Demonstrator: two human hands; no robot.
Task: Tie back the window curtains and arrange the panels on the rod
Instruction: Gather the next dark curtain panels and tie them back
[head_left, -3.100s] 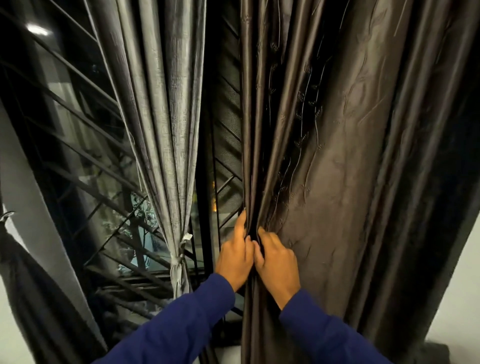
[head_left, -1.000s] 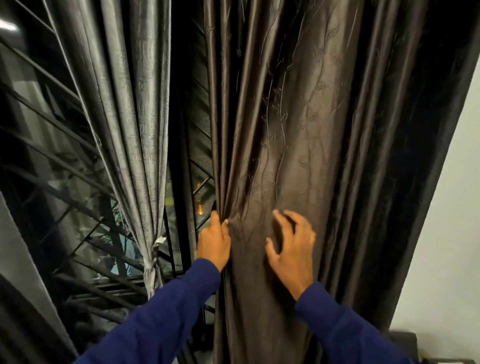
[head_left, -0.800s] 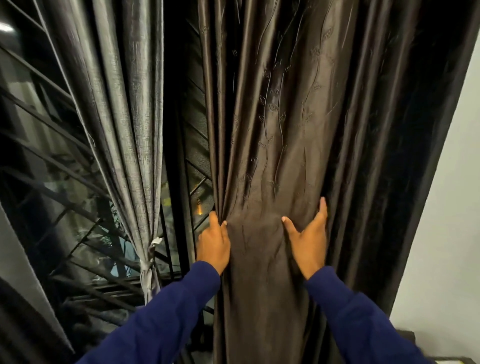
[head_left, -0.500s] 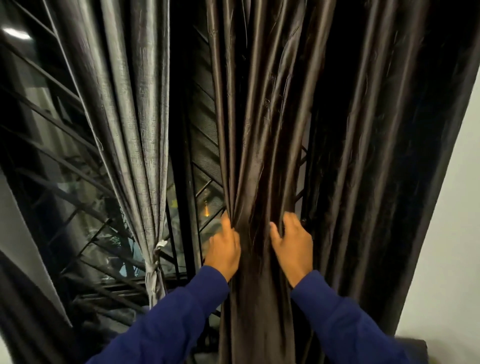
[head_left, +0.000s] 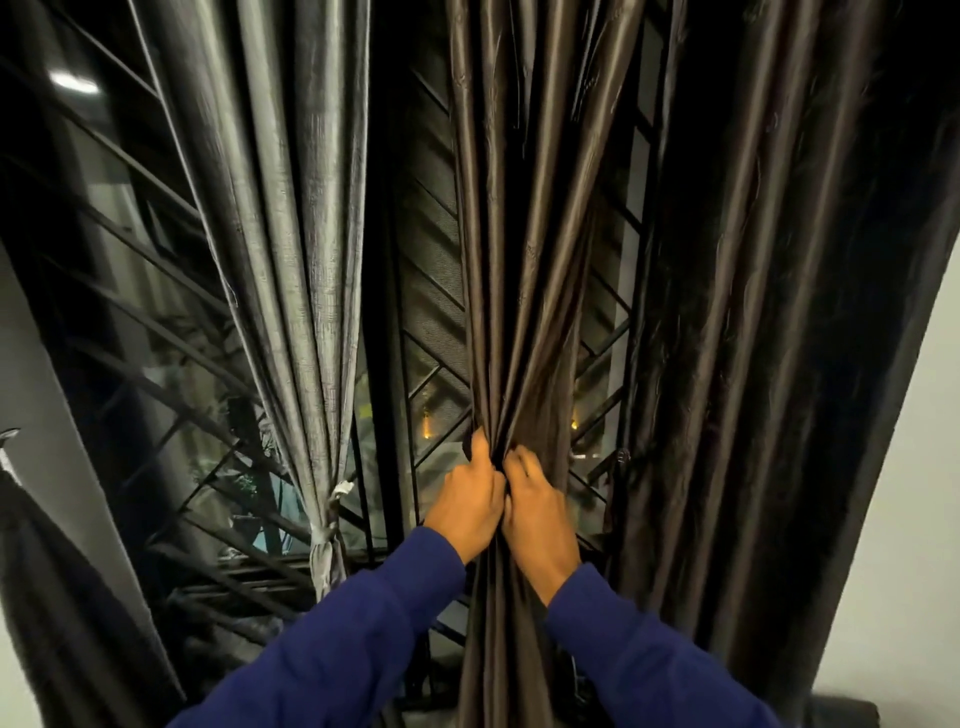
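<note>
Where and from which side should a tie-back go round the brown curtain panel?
Round the brown panel at its gathered waist, where the left hand and right hand pinch it. Come from the front: its folds are narrowest there, and the window grille lies behind.

tied curtain left, gathered panel right

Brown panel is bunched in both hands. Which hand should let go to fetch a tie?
Probably right. The left hand grips the brown panel at its gathered neck, so it can hold while the right hand lets go.
</note>
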